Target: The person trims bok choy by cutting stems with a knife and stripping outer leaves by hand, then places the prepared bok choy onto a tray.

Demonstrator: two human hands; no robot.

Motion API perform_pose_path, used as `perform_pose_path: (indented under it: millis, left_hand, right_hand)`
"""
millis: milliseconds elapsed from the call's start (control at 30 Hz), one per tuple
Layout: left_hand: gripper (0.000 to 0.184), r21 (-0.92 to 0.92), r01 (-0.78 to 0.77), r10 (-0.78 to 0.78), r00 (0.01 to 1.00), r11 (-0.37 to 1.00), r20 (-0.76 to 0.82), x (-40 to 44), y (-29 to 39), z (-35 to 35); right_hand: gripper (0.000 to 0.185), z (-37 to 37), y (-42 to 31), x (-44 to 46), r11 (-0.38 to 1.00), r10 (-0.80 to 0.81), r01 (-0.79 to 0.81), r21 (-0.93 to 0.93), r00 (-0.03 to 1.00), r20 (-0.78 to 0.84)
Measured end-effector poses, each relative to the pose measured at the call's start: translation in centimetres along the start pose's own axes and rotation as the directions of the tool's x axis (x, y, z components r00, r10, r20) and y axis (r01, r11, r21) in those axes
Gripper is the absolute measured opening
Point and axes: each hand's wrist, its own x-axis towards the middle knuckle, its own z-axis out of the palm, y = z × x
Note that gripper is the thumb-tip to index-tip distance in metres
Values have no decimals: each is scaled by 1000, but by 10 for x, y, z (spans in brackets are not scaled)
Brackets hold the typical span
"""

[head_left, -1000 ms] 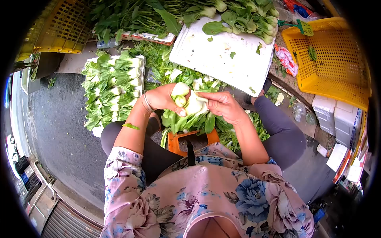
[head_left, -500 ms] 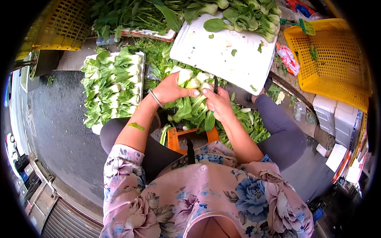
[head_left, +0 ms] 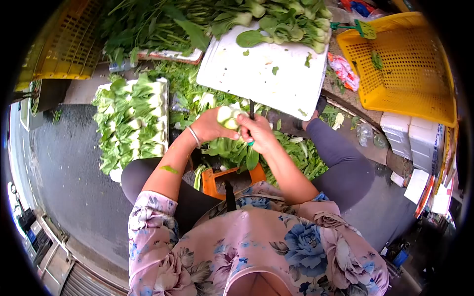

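Near the middle of the view, my left hand [head_left: 213, 124] is wrapped round a bunch of bok choy [head_left: 228, 116], its pale cut bases facing up. My right hand [head_left: 256, 132] is closed on a small knife [head_left: 252, 108] with a dark blade pointing up and a bit of green at the handle. The right fingers touch the bases of the bunch. Green leaves [head_left: 232, 149] hang beneath both hands. A green scrap sticks to my left forearm.
Rows of bok choy [head_left: 131, 121] lie on a tray at left. A white board [head_left: 266, 69] with greens stands ahead. A yellow crate [head_left: 400, 69] is at right, another [head_left: 66, 42] at upper left. An orange stool [head_left: 210, 181] sits between my knees, trimmed leaves [head_left: 296, 158] beside it.
The view has shifted slightly. My right hand, earlier pinching at the bases, now has the dark blade showing above it. The bunch has tilted so that its bases face up.
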Motion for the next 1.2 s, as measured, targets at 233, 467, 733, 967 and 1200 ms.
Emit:
perform_pose_path:
  millis: [233, 467, 733, 967, 1200]
  left_hand:
    - [38, -427, -175, 15, 936, 887, -351, 4, 3, -26]
    - [36, -367, -187, 13, 904, 911, -427, 7, 5, -24]
    - [33, -273, -161, 30, 903, 949, -428, 12, 6, -29]
    - [36, -434, -240, 31, 899, 868, -436, 7, 15, -25]
    - [71, -456, -274, 250, 961, 847, -114, -13, 31, -15]
  right_hand:
    - [23, -43, -36, 12, 919, 123, -48, -391, 978, 169]
    - [51, -88, -155, 125, 912, -171, 305, 273, 890, -423]
    - [24, -76, -193, 182, 897, -19, 223, 380, 882, -471]
    - [14, -73, -91, 93, 891, -435, 454, 6, 858, -274]
    - [38, -26, -37, 17, 816, -372, 365, -448, 925, 76]
